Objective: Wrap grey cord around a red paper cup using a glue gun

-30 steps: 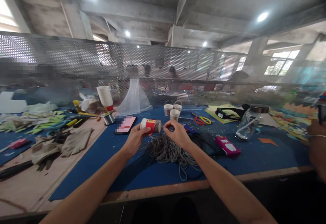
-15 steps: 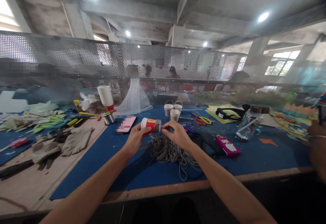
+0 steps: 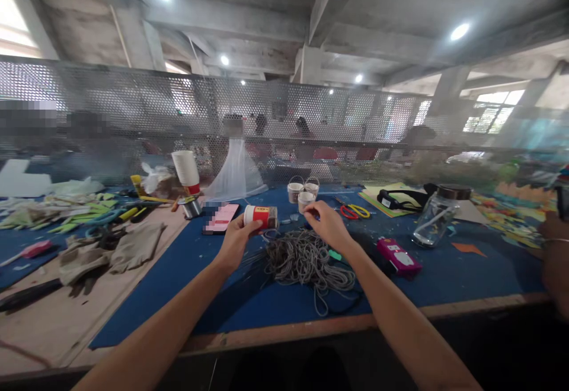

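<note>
My left hand is closed round a small paper cup, white with a red band and a brown part at its right end. The cup lies on its side in the air, that end facing right. To its right, my right hand has its thumb and fingers pinched together, apart from the cup. Whatever may be in that pinch is too small to make out. Several small white buckets with thin looped handles stand just behind the right fingers. Below both hands lies a tangled heap of grey cord.
Scissors with red and yellow handles, a magenta box and a glass jar lie or stand at right. A phone, stacked paper cups and work gloves are at left. A perforated screen runs behind.
My right hand has moved right and slightly up, away from the cup's end. More of the grey cord now shows. My left hand still holds the cup in nearly the same place.
</note>
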`<state>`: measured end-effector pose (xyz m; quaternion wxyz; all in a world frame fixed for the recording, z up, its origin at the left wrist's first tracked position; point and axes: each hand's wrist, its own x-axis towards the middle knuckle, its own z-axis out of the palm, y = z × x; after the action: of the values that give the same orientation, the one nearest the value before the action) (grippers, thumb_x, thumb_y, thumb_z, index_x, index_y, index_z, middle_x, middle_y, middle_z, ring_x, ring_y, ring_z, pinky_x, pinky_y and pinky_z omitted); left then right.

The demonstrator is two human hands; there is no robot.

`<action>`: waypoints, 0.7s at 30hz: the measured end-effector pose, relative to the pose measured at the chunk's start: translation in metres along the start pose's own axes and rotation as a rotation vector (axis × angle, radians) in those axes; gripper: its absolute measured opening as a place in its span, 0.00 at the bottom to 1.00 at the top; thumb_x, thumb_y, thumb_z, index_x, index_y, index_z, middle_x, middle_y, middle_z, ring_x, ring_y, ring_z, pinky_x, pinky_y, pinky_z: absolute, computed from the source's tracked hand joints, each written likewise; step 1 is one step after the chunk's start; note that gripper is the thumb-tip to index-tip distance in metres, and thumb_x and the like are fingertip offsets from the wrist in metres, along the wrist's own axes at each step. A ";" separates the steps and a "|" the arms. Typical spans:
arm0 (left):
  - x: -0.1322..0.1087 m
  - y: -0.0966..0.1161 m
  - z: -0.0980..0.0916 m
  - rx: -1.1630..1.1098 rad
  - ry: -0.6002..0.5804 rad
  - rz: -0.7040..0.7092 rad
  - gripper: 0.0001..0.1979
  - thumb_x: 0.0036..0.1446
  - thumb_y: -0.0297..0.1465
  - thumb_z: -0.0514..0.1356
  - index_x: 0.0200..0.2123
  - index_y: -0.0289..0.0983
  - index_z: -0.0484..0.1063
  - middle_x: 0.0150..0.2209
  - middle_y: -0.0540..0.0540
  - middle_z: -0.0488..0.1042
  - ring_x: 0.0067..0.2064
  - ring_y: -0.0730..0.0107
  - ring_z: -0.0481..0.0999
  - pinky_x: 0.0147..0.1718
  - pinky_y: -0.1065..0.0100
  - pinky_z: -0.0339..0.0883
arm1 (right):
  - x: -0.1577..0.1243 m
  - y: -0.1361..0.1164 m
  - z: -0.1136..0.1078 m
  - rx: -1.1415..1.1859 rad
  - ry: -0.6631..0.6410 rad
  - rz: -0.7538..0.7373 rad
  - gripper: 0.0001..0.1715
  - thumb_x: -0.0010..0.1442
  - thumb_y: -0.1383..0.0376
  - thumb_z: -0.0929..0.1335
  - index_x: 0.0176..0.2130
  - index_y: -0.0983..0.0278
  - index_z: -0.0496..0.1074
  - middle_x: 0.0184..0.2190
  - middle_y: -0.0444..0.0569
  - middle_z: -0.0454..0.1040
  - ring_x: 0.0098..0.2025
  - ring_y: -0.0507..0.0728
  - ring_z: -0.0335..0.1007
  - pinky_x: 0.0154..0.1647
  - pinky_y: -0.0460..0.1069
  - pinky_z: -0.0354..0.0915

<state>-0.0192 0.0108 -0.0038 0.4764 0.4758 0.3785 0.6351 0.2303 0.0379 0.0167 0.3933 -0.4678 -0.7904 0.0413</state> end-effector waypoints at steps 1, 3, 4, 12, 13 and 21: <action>0.000 -0.001 0.000 0.006 -0.003 0.004 0.17 0.45 0.34 0.70 0.39 0.34 0.78 0.34 0.46 0.80 0.36 0.65 0.76 0.35 0.67 0.68 | 0.001 0.007 -0.007 -0.089 -0.022 0.070 0.09 0.63 0.64 0.65 0.40 0.63 0.73 0.39 0.50 0.76 0.40 0.54 0.72 0.43 0.47 0.63; 0.001 -0.002 -0.001 0.013 -0.010 0.009 0.17 0.45 0.35 0.70 0.39 0.34 0.78 0.34 0.46 0.79 0.35 0.65 0.76 0.35 0.67 0.68 | 0.001 0.020 -0.021 -0.274 -0.116 0.183 0.10 0.63 0.60 0.65 0.37 0.63 0.74 0.38 0.51 0.77 0.41 0.57 0.73 0.41 0.48 0.63; 0.001 -0.003 -0.002 0.013 -0.013 0.011 0.17 0.45 0.35 0.70 0.39 0.34 0.78 0.35 0.46 0.79 0.35 0.65 0.75 0.35 0.67 0.68 | 0.000 0.026 -0.026 -0.349 -0.175 0.242 0.11 0.62 0.59 0.66 0.35 0.63 0.74 0.37 0.51 0.78 0.41 0.58 0.74 0.41 0.49 0.62; 0.001 -0.004 -0.001 0.024 -0.012 0.022 0.18 0.45 0.36 0.70 0.39 0.33 0.78 0.34 0.45 0.78 0.36 0.65 0.74 0.35 0.67 0.68 | -0.011 0.062 -0.031 -0.525 -0.354 0.424 0.20 0.61 0.52 0.66 0.45 0.63 0.73 0.46 0.57 0.76 0.49 0.63 0.73 0.44 0.51 0.63; 0.001 -0.004 -0.001 0.027 -0.012 0.024 0.18 0.45 0.36 0.70 0.39 0.33 0.77 0.35 0.45 0.78 0.36 0.64 0.74 0.35 0.67 0.68 | -0.011 0.065 -0.030 -0.531 -0.358 0.428 0.21 0.61 0.52 0.67 0.46 0.64 0.72 0.47 0.58 0.76 0.50 0.64 0.73 0.45 0.51 0.63; 0.002 -0.007 -0.003 0.056 -0.025 0.014 0.19 0.45 0.36 0.70 0.40 0.34 0.77 0.35 0.45 0.78 0.36 0.64 0.74 0.35 0.67 0.68 | -0.009 0.085 -0.024 -0.376 -0.443 0.478 0.17 0.57 0.53 0.70 0.38 0.64 0.76 0.41 0.58 0.79 0.47 0.65 0.75 0.42 0.51 0.63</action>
<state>-0.0202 0.0143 -0.0104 0.4633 0.4994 0.3868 0.6216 0.3091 0.0713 -0.0089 0.0995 -0.6827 -0.7187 0.0862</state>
